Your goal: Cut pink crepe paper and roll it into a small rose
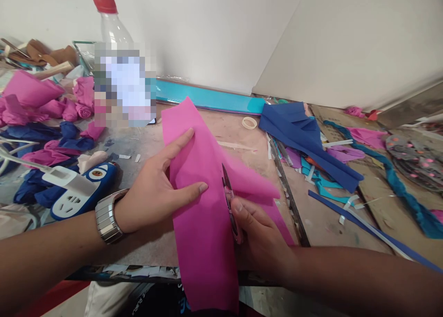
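A long sheet of pink crepe paper (200, 234) runs from mid-table down over the front edge. My left hand (155, 178) grips it from the left, thumb and forefinger on top, the other fingers hidden behind it. My right hand (258, 229) is closed around a pair of scissors (230, 201), blades pointing away from me along the sheet's right side. To the right of the blades, a pink flap (249, 174) spreads out, slightly blurred. Part of the scissor handles is hidden by my fingers.
Pink paper flowers (51, 104) and a blue power strip (83, 192) crowd the left. A red-capped bottle (116, 28) stands behind a blurred-out patch. Folded navy paper (294, 128), a tape ring (249, 122) and blue strips (363, 224) lie to the right. A wall closes the back.
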Demonstrator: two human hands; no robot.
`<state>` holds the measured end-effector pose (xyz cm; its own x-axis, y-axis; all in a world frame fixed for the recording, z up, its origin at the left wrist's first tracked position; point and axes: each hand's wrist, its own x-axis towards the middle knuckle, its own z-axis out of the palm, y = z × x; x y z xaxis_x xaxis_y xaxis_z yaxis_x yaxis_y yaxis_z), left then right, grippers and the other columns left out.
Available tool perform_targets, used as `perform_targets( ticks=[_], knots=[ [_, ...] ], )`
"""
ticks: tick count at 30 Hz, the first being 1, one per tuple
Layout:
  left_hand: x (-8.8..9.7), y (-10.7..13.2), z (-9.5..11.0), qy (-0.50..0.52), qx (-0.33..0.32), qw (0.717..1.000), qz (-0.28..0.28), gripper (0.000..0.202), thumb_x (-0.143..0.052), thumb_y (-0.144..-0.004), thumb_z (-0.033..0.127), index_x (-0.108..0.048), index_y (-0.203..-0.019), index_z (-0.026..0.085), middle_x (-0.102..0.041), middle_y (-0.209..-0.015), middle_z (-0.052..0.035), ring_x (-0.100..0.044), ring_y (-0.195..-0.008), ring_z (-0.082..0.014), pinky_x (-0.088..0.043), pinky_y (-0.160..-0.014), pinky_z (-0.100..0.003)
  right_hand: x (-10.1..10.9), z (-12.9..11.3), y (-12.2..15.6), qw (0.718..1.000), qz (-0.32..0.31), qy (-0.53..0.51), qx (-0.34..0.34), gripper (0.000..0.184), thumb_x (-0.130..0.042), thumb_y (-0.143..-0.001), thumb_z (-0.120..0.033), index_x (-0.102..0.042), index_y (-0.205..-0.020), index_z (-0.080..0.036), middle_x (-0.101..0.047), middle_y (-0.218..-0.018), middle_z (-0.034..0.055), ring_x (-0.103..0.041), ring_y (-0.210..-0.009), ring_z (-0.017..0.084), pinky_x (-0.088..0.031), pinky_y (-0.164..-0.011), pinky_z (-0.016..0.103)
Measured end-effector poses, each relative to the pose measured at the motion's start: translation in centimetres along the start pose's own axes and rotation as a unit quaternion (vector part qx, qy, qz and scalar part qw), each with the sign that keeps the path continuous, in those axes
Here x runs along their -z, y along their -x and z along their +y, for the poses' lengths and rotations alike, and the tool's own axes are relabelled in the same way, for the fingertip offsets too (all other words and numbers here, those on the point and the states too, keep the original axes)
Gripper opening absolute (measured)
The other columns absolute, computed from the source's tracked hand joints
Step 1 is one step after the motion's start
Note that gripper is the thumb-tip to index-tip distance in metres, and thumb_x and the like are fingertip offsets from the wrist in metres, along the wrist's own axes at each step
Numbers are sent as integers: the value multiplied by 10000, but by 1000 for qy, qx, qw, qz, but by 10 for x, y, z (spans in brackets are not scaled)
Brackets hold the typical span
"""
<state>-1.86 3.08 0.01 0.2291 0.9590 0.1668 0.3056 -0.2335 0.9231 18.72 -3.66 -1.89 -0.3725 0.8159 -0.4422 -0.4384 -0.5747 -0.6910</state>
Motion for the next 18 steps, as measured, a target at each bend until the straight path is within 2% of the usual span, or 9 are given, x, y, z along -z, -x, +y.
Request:
perform_targets(
  ticks=[4, 8, 14, 18],
  knots=[
    [2, -2, 1, 3, -2, 1000, 15, 933, -824, -770, 418, -394, -1581, 252, -508, -1564, -90, -470, -1445, -374, -418, -1210, -531, 1, 0, 1, 1000, -6, 10, -2, 515, -765, -814, -615, -488, -692, -199, -459, -548, -67, -375, -465, 83, -289, -478, 236],
    [2, -2, -1, 1, 4, 1000, 6, 946, -818, -776, 421, -374, -1591, 241, -527, -1547, -94, -480, -1436, -375, -412, -1213, -539, 1, 0, 0, 1000, -9, 12, -5, 517, -759, -827, -602, -477, -671, -197, -452, -533, -68, -362, -446, 78, -261, -453, 232],
    [2, -2, -1, 5, 5, 1000, -1, 949, -817, -782, 401, -364, -1595, 221, -512, -1557, -115, -489, -1429, -371, -424, -1205, -526, -3, -3, -1, 1000, -25, 5, 16, 462, -765, -850, -548, -500, -699, -200, -482, -543, -63, -401, -466, 88, -294, -469, 232],
    [2, -2, 0, 10, 2, 1000, 0, 955, -826, -771, 402, -369, -1593, 234, -514, -1556, -109, -502, -1419, -368, -434, -1199, -519, -1, -3, 0, 1000, 4, 25, 9, 493, -759, -844, -574, -487, -681, -196, -471, -531, -66, -378, -455, 80, -271, -465, 229]
  ],
)
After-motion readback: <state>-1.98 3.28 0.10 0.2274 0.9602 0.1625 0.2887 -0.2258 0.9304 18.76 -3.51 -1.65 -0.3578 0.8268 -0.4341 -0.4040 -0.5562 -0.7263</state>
